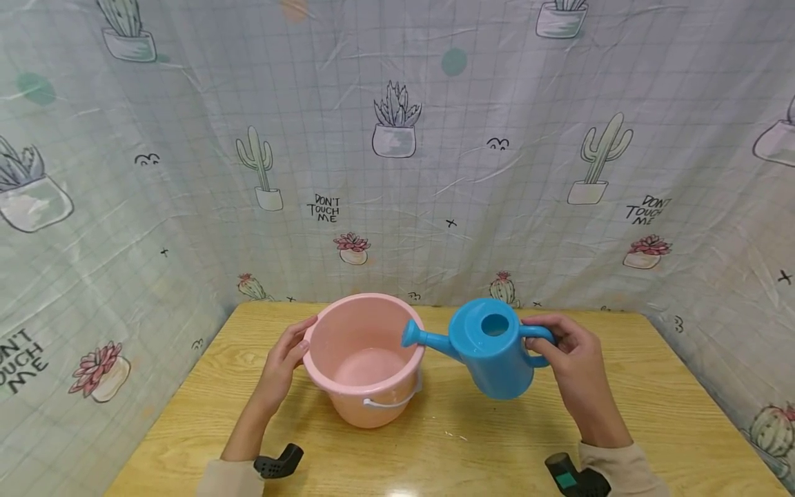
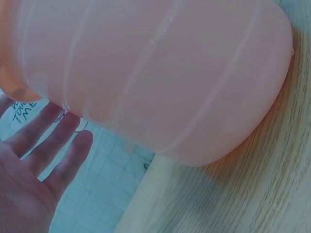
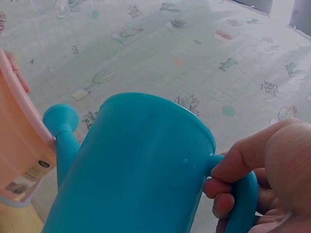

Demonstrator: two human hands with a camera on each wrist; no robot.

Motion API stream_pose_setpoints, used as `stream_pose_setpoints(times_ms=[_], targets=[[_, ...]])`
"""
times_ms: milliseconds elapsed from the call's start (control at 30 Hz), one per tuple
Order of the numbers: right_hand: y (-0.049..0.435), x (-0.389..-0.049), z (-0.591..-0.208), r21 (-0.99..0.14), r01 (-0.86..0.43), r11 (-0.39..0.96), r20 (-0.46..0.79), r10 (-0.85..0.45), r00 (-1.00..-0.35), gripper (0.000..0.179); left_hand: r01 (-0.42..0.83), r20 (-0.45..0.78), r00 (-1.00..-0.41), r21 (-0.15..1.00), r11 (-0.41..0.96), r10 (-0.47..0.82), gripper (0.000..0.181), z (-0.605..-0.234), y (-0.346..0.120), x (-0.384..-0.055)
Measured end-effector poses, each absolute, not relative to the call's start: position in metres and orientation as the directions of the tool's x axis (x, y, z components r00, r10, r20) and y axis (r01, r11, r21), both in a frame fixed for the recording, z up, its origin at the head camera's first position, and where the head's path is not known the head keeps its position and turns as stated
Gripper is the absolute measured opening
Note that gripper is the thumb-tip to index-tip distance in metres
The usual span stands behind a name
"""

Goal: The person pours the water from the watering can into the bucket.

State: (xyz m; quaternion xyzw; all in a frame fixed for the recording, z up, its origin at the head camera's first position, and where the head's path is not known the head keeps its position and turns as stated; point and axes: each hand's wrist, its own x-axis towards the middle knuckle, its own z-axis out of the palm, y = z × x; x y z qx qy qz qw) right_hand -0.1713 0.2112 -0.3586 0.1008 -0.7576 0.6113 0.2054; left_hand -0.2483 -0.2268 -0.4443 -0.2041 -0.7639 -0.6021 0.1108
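Note:
A pink bucket [image 1: 373, 407] with a white handle stands on the table, its mouth toward the head camera. My left hand [image 1: 283, 359] touches the left side of its rim, and in the left wrist view the fingers [image 2: 65, 167] reach fairly straight along the bucket's wall [image 2: 146, 82]. My right hand [image 1: 574, 352] grips the handle of a blue watering can [image 1: 499, 366], with fingers curled round it in the right wrist view. The can's spout [image 3: 63, 136] points left, and its flared head overlaps the bucket's right rim in the head view.
The wooden table [image 1: 633, 386] has small whitish marks [image 1: 456, 436] near its front middle. A cactus-print curtain [image 1: 459, 179] hangs behind the table and down both sides. Black wrist devices [image 1: 279, 461] sit at both sleeves.

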Motion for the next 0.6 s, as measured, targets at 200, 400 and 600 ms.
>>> stream_pose_setpoints(times_ms=[200,400,600], targets=[[0.2108,-0.1716,-0.3580,-0.886,-0.401,0.232,0.432,0.101,-0.896,0.025,0.444,0.414,-0.893,0.874,0.197,0.177,0.040,-0.4434,-0.2268,-0.2475],[0.2114,-0.1719,-0.3579,-0.887,-0.408,0.216,0.436,0.100,-0.895,0.024,0.438,0.408,-0.896,0.878,0.192,0.178,0.040,-0.4434,-0.2267,-0.2475],[0.2125,-0.1723,-0.3586,-0.882,-0.427,0.201,0.451,0.093,-0.888,0.024,0.436,0.406,-0.896,0.880,0.190,0.179,0.041,-0.4437,-0.2264,-0.2473]])
